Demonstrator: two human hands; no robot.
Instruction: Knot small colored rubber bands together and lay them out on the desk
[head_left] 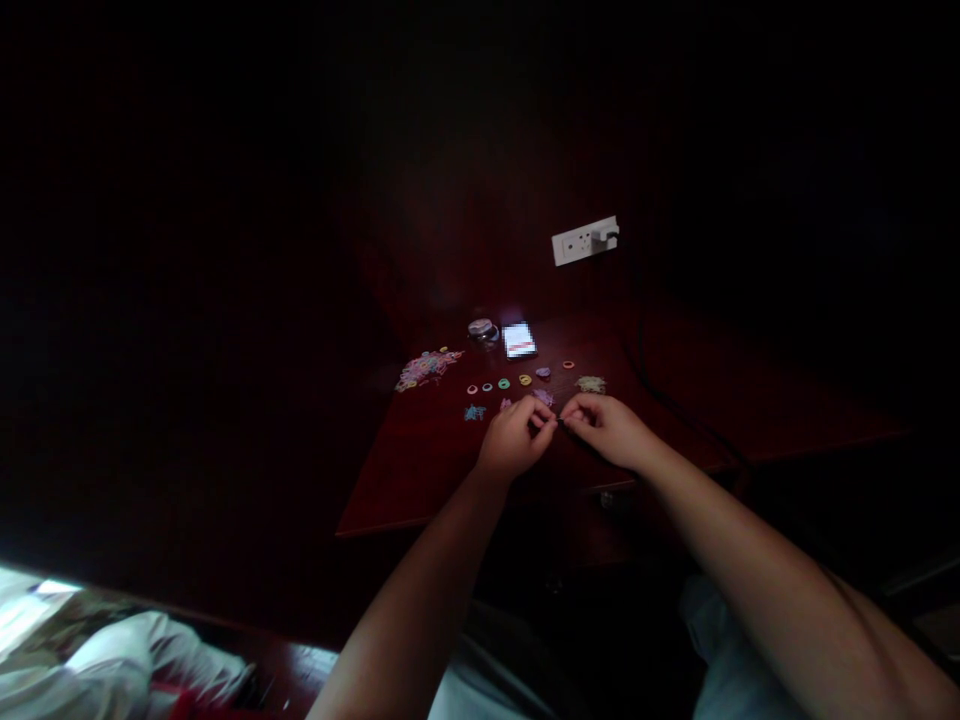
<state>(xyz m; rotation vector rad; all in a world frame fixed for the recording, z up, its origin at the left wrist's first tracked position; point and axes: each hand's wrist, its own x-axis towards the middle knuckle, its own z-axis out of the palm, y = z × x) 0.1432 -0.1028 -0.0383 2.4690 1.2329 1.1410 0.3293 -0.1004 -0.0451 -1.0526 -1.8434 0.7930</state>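
My left hand (pixel 516 437) is closed in a pinch over the front part of the dark red table (pixel 409 480). Close by on its right, my right hand (pixel 611 430) pinches too, fingertips almost meeting the left ones. Whatever sits between the fingers is too small and dark to make out. Just beyond my hands lie a purple heap of small bands (pixel 543 397) and a pink heap (pixel 505 404), the pink one partly hidden by my left hand. A blue heap (pixel 475 412) is to the left, a pale yellow heap (pixel 591 384) behind my right hand.
Small rings, among them a green ring (pixel 504 384) and an orange ring (pixel 568 365), form a row. Behind are a mixed colourful pile (pixel 427 369), a round container (pixel 482 329) and a lit phone (pixel 519 341). A socket (pixel 585 241) with a plug is on the wall.
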